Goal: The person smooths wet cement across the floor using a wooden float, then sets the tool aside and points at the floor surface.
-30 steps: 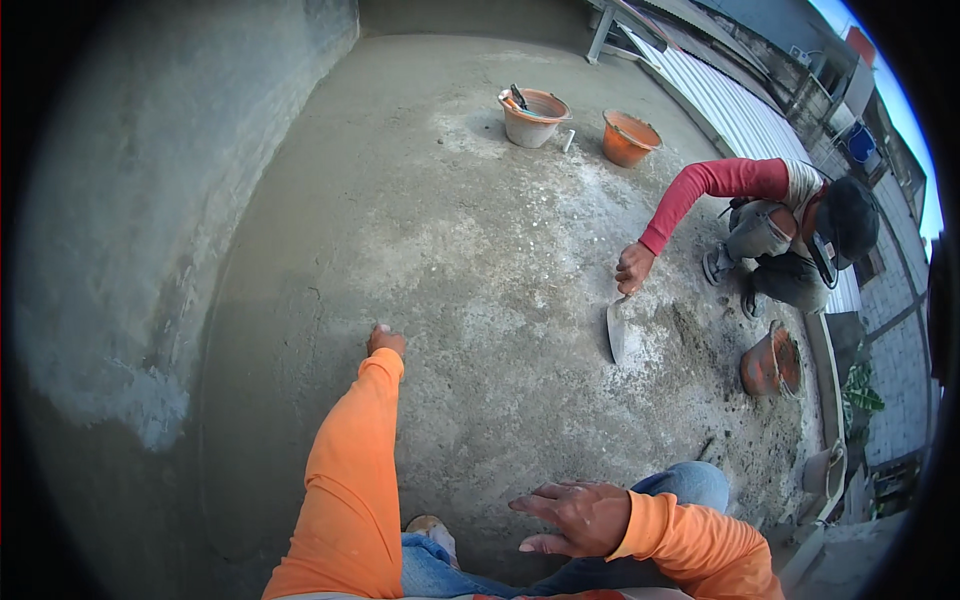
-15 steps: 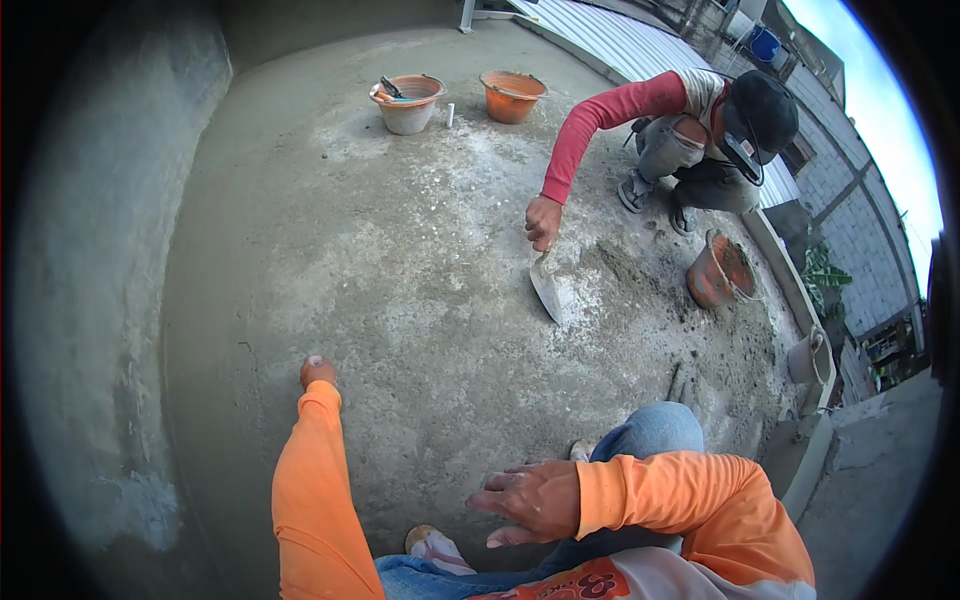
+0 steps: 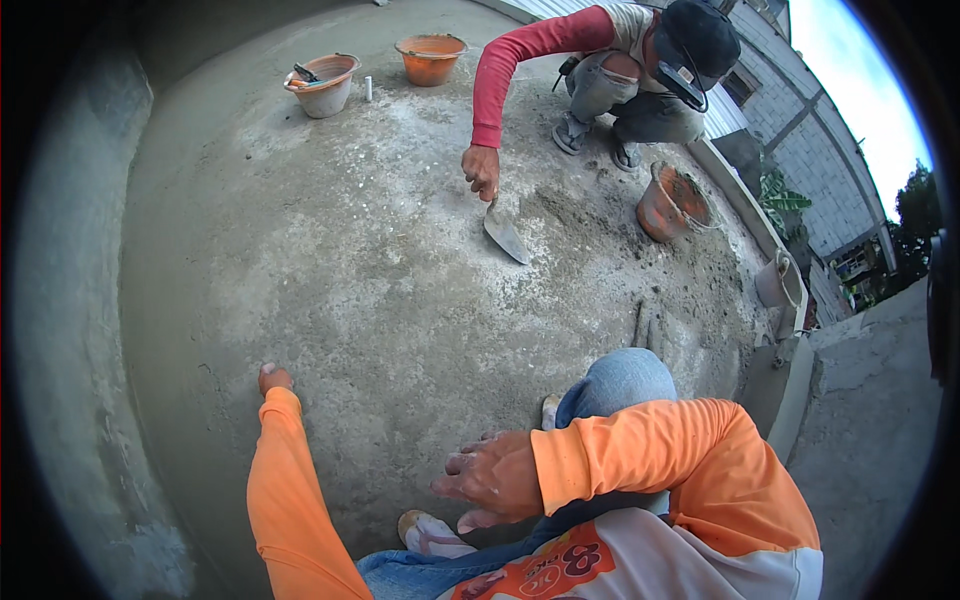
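My left hand [image 3: 274,378] is low against the concrete floor [image 3: 330,290], fingers curled; whatever they may hold is hidden. My right hand [image 3: 485,475] hangs open above the floor beside my bent knee [image 3: 620,380], with chalky fingers spread and nothing in them. A co-worker's hand [image 3: 480,170] grips the handle of a trowel [image 3: 507,238], its blade on the pale, speckled patch ahead of me.
The crouching co-worker [image 3: 640,100] is ahead right, near a tilted mortar bucket [image 3: 663,208]. Two buckets [image 3: 322,97] [image 3: 428,62] and a white tube [image 3: 368,90] stand further back. A wall [image 3: 80,300] is left; a low ledge [image 3: 750,210] with a pale pail [image 3: 775,282] edges the right.
My view has shifted rightward, so my left hand and the co-worker sit further left in it. My right hand stays open. The co-worker's trowel blade has changed its angle slightly.
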Demonstrator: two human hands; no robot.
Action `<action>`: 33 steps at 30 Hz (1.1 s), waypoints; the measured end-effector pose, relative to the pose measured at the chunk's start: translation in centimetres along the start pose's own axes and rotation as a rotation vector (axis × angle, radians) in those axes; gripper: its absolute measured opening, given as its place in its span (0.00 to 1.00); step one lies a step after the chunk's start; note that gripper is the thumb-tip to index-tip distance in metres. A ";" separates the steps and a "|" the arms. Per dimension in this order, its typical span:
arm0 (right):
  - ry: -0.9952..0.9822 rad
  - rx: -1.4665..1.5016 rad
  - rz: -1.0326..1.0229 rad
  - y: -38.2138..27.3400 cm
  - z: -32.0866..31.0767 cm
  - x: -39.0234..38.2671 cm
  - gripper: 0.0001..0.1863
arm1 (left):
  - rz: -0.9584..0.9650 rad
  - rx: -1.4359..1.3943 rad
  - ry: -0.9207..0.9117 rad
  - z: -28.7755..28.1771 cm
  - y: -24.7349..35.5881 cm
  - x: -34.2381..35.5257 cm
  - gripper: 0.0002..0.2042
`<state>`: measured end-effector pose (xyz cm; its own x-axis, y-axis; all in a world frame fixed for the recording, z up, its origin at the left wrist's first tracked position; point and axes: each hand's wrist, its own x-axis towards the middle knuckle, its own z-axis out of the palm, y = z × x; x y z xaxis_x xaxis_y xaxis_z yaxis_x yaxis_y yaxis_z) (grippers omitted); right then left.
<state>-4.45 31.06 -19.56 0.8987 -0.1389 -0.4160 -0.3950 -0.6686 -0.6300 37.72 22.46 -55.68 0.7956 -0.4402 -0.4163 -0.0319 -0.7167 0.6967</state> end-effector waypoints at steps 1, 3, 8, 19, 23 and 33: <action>-0.001 0.002 -0.004 0.0 0.1 0.1 0.29 | -0.002 -0.002 0.006 -0.2 -0.1 0.1 0.20; -0.005 -0.026 -0.019 0.0 0.5 0.3 0.29 | -0.005 -0.004 0.018 -0.6 -0.4 0.1 0.20; 0.011 -0.021 -0.022 0.0 0.6 0.3 0.29 | -0.010 -0.083 -0.013 -0.7 0.1 -0.9 0.20; -0.006 -0.017 -0.017 0.2 0.7 0.5 0.30 | -0.003 -0.070 -0.017 -1.2 0.1 -0.6 0.19; -0.011 -0.021 -0.004 0.2 0.5 0.3 0.30 | 0.000 -0.069 -0.035 -0.7 0.3 -1.1 0.19; 0.039 -0.022 -0.017 0.2 0.7 0.2 0.29 | -0.014 -0.110 -0.020 -0.9 -0.3 -1.3 0.18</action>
<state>-4.49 31.41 -20.17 0.9121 -0.1555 -0.3793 -0.3759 -0.6867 -0.6222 37.27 23.76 -54.80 0.7832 -0.4421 -0.4372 0.0468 -0.6593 0.7504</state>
